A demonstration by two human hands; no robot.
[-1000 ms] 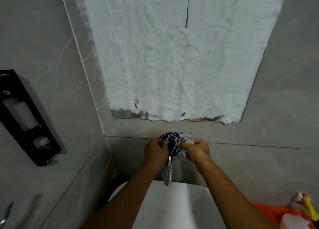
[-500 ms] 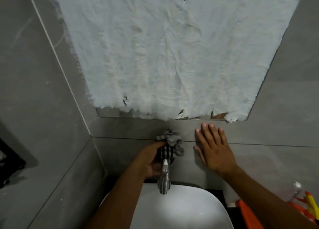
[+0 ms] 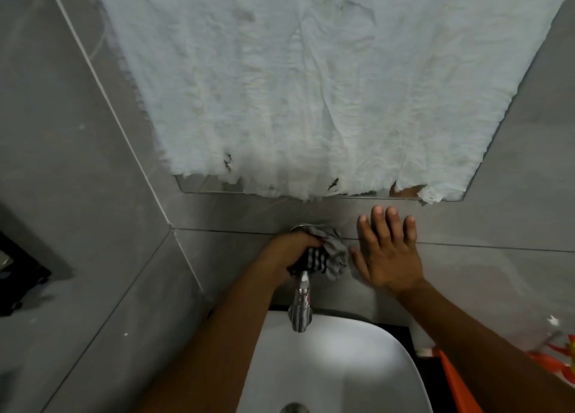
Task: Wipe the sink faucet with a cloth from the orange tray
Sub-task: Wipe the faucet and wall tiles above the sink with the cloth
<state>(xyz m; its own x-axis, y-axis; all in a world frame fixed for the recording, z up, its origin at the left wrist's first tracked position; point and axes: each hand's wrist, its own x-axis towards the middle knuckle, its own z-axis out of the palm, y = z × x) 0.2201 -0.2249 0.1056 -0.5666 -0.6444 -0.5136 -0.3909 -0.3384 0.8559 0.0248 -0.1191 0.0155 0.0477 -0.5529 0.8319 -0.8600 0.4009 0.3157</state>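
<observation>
Cloth: I see the striped grey-and-dark cloth (image 3: 329, 255) bunched over the rear part of the faucet, where it meets the wall; my left hand grips it there
Left hand: my left hand (image 3: 291, 252) is closed around the cloth, fingers curled into the fabric; loose folds spill out to the right of the grip
Faucet: the chrome faucet (image 3: 301, 307) comes out from under the grip toward me, its spout bare and hanging over the back edge of the sink; a bit of chrome also shows just above the grip against the wall
Right hand: my right hand (image 3: 387, 254) is just right of the grip, flat against the wall tile with fingers spread and holding nothing; its thumb lies just beside the loose cloth, and I cannot tell whether they touch
Sink: the white sink (image 3: 336, 369) sits below the grip, its drain at the bottom edge of the view
Orange tray: a corner of the orange tray (image 3: 457, 381) shows low and to the right of the grip, beyond my right forearm
Wall: grey wall tile (image 3: 217, 248) surrounds the grip
Sheet: a crumpled white sheet (image 3: 295, 86) covers a mirror above the grip, leaving only the mirror's lower strip showing
Black fixture: a black fixture (image 3: 18, 275) hangs on the side wall, well left of the grip
</observation>
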